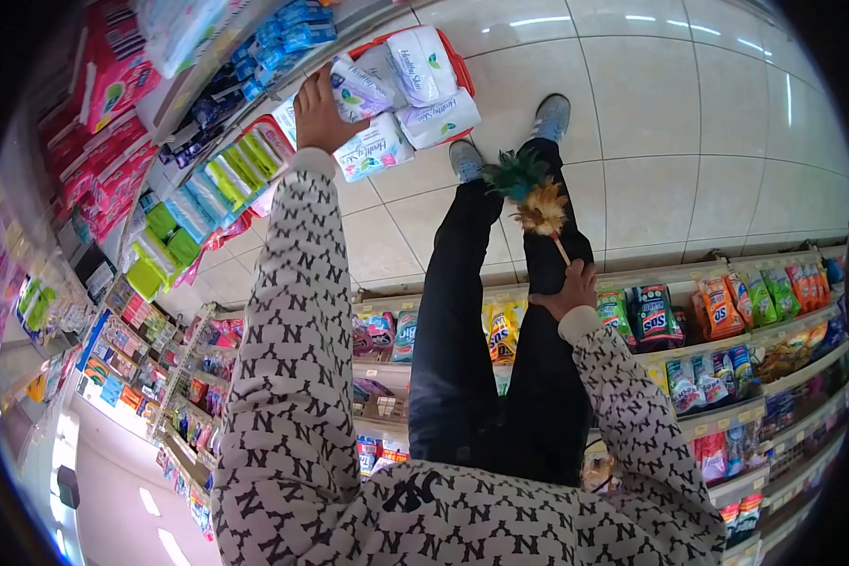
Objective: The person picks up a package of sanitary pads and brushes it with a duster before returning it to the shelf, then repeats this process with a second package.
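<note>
At the upper left of the head view, my left hand (323,118) is spread against a white and purple Healthy Skin pack (360,90); the fingertips rest at the pack's left edge. More such packs, among them one at the top (423,66) and one at the lower side (375,147), lie in and beside a red basket (461,71) on the floor. My right hand (570,291) is wrapped round the handle of a feather duster (541,203), whose green and tan feathers point away from me, over my right leg.
Shelves with detergent bags (656,316) run along the right and behind my legs. Rows of green and blue packs (193,212) and pink packs (113,174) line the left shelf. The tiled floor (651,113) spreads ahead, past my shoes (551,118).
</note>
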`<state>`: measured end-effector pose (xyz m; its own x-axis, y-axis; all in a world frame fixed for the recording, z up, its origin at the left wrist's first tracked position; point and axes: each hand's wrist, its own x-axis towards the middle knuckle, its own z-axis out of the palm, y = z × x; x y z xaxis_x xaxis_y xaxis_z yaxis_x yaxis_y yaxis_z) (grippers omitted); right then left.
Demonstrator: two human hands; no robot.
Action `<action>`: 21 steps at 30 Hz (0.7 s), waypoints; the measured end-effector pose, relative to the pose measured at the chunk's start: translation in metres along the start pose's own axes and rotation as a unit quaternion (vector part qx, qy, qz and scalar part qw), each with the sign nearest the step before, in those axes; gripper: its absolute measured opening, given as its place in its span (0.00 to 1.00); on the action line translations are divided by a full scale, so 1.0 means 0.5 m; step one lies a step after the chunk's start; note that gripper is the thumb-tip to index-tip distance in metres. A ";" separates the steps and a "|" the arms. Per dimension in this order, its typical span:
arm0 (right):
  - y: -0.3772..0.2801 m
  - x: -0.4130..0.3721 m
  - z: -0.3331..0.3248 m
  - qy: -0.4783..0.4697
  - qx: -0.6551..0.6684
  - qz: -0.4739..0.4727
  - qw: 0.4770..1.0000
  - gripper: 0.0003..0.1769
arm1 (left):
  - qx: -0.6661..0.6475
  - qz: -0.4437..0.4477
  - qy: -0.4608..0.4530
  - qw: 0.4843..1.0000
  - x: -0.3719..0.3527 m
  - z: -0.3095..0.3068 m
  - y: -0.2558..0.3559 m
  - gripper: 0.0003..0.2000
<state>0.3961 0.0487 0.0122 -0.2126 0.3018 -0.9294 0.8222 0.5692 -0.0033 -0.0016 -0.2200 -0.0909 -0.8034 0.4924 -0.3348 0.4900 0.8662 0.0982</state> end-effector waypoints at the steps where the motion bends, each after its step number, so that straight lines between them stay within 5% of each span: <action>1: -0.003 -0.004 -0.003 0.019 0.000 0.005 1.000 0.46 | -0.033 -0.004 0.029 0.999 -0.024 -0.035 0.003 0.60; 2: -0.009 -0.012 -0.010 0.040 -0.002 0.007 0.999 0.46 | -0.098 -0.014 0.061 0.993 -0.055 -0.074 0.012 0.60; 5: -0.037 -0.037 -0.031 0.244 0.080 -0.220 0.941 0.47 | -0.216 -0.037 0.152 0.964 -0.194 -0.159 0.036 0.64; 8: -0.205 -0.209 -0.174 0.180 0.229 -0.389 0.874 0.59 | -0.408 -0.096 0.152 0.895 -0.337 -0.341 0.144 0.62; 12: -0.347 -0.392 -0.268 0.160 0.273 -0.546 0.776 0.67 | -0.644 -0.225 0.105 0.724 -0.477 -0.568 0.273 0.46; 14: -0.374 -0.469 -0.310 0.129 0.256 -0.484 0.827 0.52 | -0.734 -0.233 0.051 0.635 -0.521 -0.633 0.281 0.43; 15: -0.386 -0.497 -0.324 0.129 0.257 -0.459 0.840 0.47 | -0.723 -0.227 0.085 0.647 -0.547 -0.674 0.279 0.36; 17: -0.397 -0.498 -0.319 0.042 0.395 -0.534 0.747 0.36 | -0.715 -0.220 0.117 0.653 -0.583 -0.705 0.223 0.34; 18: -0.413 -0.563 -0.339 -0.111 0.493 -0.499 0.704 0.31 | -0.711 -0.233 0.129 0.650 -0.596 -0.723 0.207 0.33; 21: -0.447 -0.612 -0.350 -0.145 0.467 -0.521 0.700 0.28 | -0.855 -0.141 -0.016 0.499 -0.603 -0.720 0.154 0.33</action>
<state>0.1849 -0.0369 0.3621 -0.9487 -0.1504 -0.2780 0.3159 -0.4246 -0.8485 0.1563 -0.2712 0.3549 -0.7397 0.3523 -0.5734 -0.6679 -0.2798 0.6897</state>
